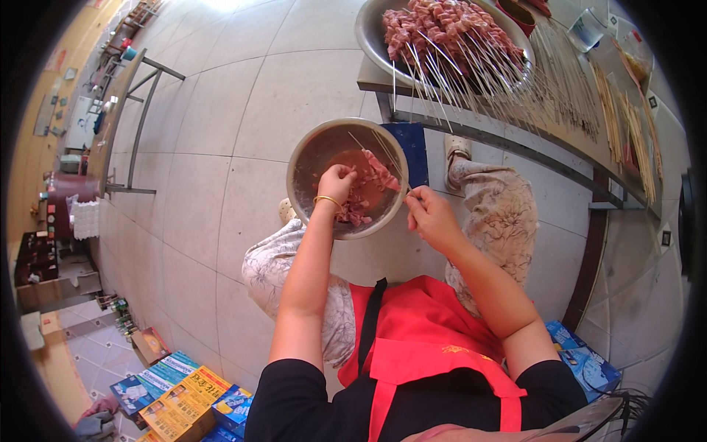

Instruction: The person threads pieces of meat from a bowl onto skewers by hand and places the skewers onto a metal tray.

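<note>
A metal bowl (305, 204) with pieces of raw meat (353, 212) in reddish liquid stands between the person's knees. My left hand (337, 185) is inside it, fingertips together at the meat; whether they pinch a piece cannot be told. My right hand (433, 215), just past the bowl's right rim, grips thin metal skewers (389, 152) that reach over the bowl. Threaded meat (380, 170) is on a skewer there. On the table at the upper right, a large metal basin (373, 41) holds a heap of meat skewers (453, 33) with bare ends hanging over the edge.
Bare metal skewers (563, 77) and bamboo sticks (638, 143) lie on the table (585, 149) at right. A clear plastic container (586, 30) stands behind them. A blue object (411, 152) is under the bowl's right side. Cardboard boxes (185, 403) sit at the lower left.
</note>
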A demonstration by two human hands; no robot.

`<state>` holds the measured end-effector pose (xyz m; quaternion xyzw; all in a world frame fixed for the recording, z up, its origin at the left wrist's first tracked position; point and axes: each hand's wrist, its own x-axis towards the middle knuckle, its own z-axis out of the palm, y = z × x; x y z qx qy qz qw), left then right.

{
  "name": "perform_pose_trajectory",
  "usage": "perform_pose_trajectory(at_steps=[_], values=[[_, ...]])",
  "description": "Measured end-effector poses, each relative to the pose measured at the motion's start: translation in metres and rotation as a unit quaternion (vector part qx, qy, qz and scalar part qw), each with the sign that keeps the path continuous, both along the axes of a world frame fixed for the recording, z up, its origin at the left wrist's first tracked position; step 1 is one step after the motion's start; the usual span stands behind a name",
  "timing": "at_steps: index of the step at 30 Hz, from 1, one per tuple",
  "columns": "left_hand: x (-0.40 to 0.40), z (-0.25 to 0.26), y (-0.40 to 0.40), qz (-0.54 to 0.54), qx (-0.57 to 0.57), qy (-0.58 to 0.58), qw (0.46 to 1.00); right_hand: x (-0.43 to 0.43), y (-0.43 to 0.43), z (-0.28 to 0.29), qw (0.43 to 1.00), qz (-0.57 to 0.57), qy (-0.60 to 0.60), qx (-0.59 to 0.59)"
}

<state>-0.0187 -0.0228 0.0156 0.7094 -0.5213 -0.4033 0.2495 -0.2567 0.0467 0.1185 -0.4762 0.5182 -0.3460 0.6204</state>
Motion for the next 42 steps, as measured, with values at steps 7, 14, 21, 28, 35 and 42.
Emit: perform_pose_trajectory(at_steps=[7,14,21,28,35,42], values=[[0.008,0.057,-0.003,0.171,0.058,0.504,0.845,0.0,0.001,-0.002,0.997,0.051,0.064,-0.003],[0.009,0.09,0.001,0.148,0.033,0.585,0.797,0.005,0.004,-0.002,0.993,0.09,0.071,0.0],[0.011,0.081,-0.001,0.209,0.019,0.54,0.815,0.006,0.006,-0.002,0.993,0.089,0.074,0.022],[0.01,0.082,0.0,0.202,0.011,0.515,0.833,0.005,0.005,0.0,0.992,0.094,0.084,0.015],[0.013,0.09,0.0,0.185,0.031,0.47,0.863,0.001,0.004,0.001,0.99,0.107,0.091,0.004],[0.009,0.09,0.0,0.17,0.036,0.443,0.88,0.003,0.005,-0.005,0.991,0.098,0.089,-0.015]])
